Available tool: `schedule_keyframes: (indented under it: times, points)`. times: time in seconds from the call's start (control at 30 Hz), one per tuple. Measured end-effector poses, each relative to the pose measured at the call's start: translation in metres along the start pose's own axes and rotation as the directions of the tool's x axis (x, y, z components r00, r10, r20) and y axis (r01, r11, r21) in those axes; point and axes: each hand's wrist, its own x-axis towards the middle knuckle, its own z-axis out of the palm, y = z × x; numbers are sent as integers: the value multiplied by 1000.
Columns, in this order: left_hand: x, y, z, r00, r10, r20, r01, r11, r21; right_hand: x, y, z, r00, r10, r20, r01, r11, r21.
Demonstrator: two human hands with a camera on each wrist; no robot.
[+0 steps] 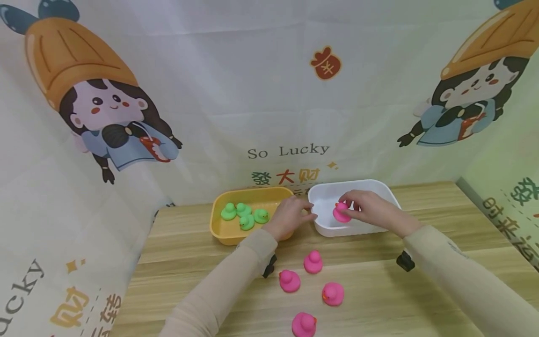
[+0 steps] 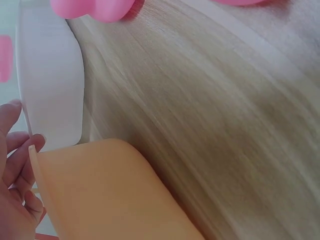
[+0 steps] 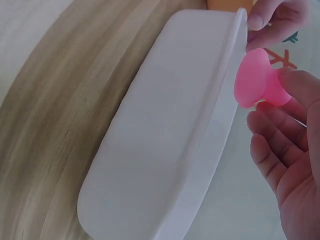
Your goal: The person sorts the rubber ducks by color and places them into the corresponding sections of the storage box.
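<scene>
My right hand (image 1: 347,206) pinches a pink rubber duck (image 1: 341,213) just above the inside of the white tub (image 1: 379,189). The right wrist view shows that duck (image 3: 257,77) between my fingertips (image 3: 300,85), beside the white tub's rim (image 3: 220,100). My left hand (image 1: 304,213) lies between the yellow tub (image 1: 252,193) and the white tub, its fingertips (image 3: 262,20) gripping the white tub's left rim. In the left wrist view its fingers (image 2: 15,150) sit by the yellow tub's edge (image 2: 100,190) and the white tub's wall (image 2: 50,75). Several green ducks (image 1: 244,215) lie in the yellow tub.
Several pink ducks (image 1: 313,262) stand loose on the wooden table (image 1: 400,299) in front of the tubs, between my forearms. A printed cloth backdrop (image 1: 269,93) hangs behind and at both sides of the table.
</scene>
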Motion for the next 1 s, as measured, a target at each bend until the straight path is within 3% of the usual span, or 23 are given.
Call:
schedule_keyframes:
  times: [0.43,0.73,1.0]
  points:
    - [0,0,0,1000,-10,25,9,1000,20,34,19,13,998,39,44,-40,999,19]
    - [0,-1,1,1000,30,9,-30,998,49,54,24,27,998,17,61,-18,1000,25]
    - [1,-2,1,999,42,-2,-41,997,58,63,27,37,995,46,92,-47,999,18]
